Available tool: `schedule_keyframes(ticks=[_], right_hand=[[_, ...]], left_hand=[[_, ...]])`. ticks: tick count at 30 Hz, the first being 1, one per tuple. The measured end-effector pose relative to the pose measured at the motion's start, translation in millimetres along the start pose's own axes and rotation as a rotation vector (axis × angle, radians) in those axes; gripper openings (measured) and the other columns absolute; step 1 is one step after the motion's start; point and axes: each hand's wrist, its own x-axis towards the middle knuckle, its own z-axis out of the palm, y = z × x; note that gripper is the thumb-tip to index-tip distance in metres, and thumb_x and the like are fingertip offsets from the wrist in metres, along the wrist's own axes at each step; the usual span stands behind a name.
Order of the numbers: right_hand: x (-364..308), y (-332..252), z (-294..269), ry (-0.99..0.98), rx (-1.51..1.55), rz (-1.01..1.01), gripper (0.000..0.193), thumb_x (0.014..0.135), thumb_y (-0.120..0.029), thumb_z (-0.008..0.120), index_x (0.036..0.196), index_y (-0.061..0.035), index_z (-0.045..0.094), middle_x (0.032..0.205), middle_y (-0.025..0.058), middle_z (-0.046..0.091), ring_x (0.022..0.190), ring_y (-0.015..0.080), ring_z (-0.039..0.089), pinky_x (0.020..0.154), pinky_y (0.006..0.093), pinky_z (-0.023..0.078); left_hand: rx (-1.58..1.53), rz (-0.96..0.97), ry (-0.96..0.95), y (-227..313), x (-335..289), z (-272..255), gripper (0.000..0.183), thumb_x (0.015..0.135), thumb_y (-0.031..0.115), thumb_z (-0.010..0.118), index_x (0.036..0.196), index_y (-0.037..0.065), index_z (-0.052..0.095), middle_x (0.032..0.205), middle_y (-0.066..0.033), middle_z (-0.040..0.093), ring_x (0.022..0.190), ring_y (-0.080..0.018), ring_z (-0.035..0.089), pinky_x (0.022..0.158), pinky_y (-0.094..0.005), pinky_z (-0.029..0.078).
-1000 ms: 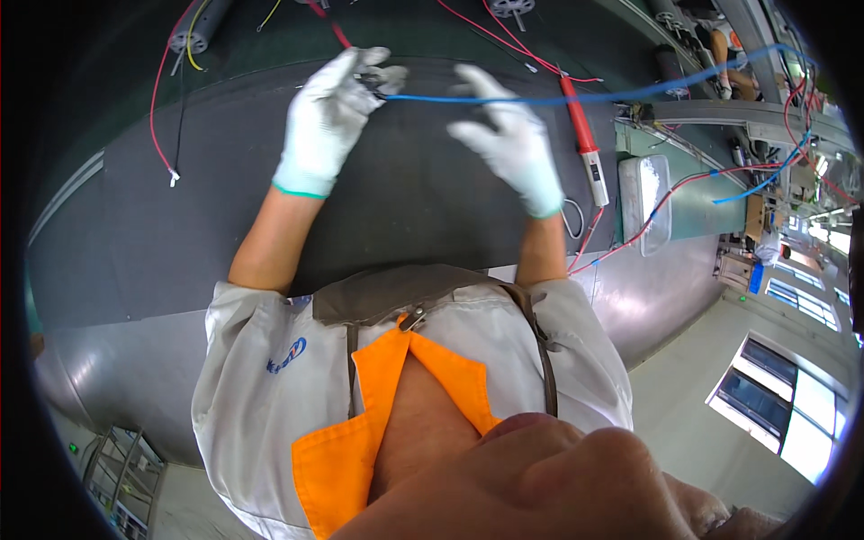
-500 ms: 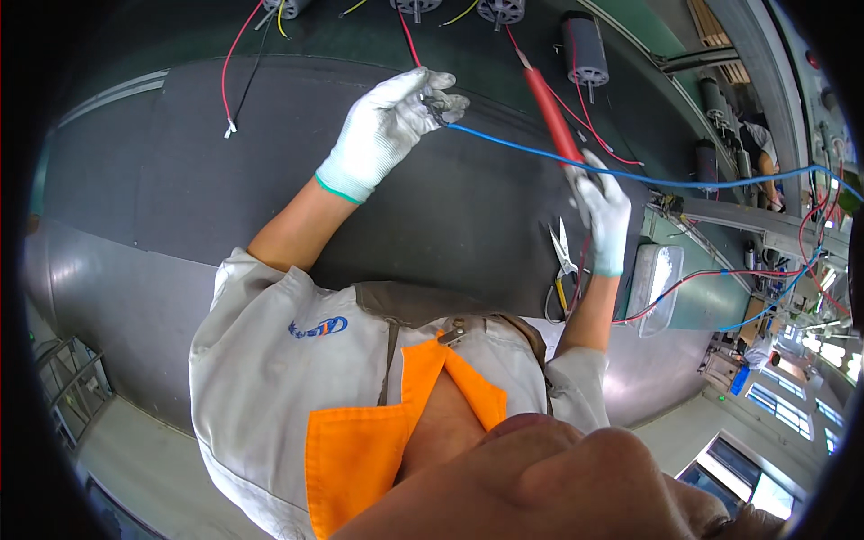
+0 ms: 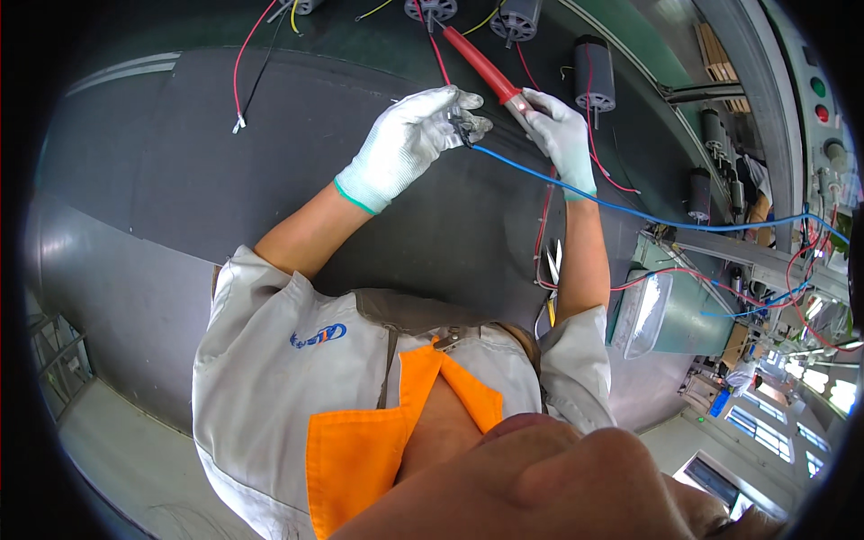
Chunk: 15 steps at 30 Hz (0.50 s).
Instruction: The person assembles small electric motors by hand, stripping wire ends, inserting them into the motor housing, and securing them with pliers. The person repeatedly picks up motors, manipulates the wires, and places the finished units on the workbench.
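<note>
My left hand [image 3: 409, 139], in a white knit glove, is closed around a small black clip [image 3: 461, 132] at the end of a blue wire [image 3: 576, 191]. A red wire [image 3: 440, 61] runs down from a motor [image 3: 434, 11] to these fingers; the join is hidden. My gloved right hand [image 3: 562, 139] grips a red test probe [image 3: 483, 65] by its lower end. The probe slants up and left, its tip at the motor's shaft end; whether it touches is too small to tell.
More grey motors [image 3: 594, 76] with red, black and yellow leads stand along the far side. Scissors [image 3: 553, 270] with yellow on the handle lie by my right forearm. A clear plastic tray [image 3: 644, 315] is farther right. Cables and a button panel [image 3: 821, 99] are at the right edge.
My right hand has moved up and left, bringing the probe tip to the middle motor's shaft end. My left hand keeps its hold on the clip, slightly lower and farther right in view.
</note>
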Motion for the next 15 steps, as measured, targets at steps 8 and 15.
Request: schedule_keyframes(ticks=[8,15], right_hand=[[-151.8,37.7,-115.8,0.105,-0.477,0.014,0.036,0.087,-0.003,0.066,0.123,-0.0002,0.069,0.115,0.0197,0.072,0.107,0.0335,0.070,0.093,0.0412,0.054],[-147.5,-39.6,-55.6,0.083,-0.205,0.164,0.060,0.086,-0.024,0.080,0.139,-0.0044,0.061,0.116,0.0155,0.071,0.097,0.0248,0.069,0.086,0.0381,0.055]], left_hand=[[0.084,-0.129,-0.041,-11.2,11.2,-10.2,0.033,0.106,0.029,0.056,0.113,0.000,0.068,0.109,-0.0103,0.070,0.108,-0.0250,0.067,0.099,-0.0394,0.051],[0.255,-0.184,0.057,-19.4,26.0,-18.0,0.036,0.106,0.038,0.056,0.102,0.004,0.069,0.107,-0.0095,0.071,0.105,-0.0221,0.068,0.096,-0.0382,0.052]])
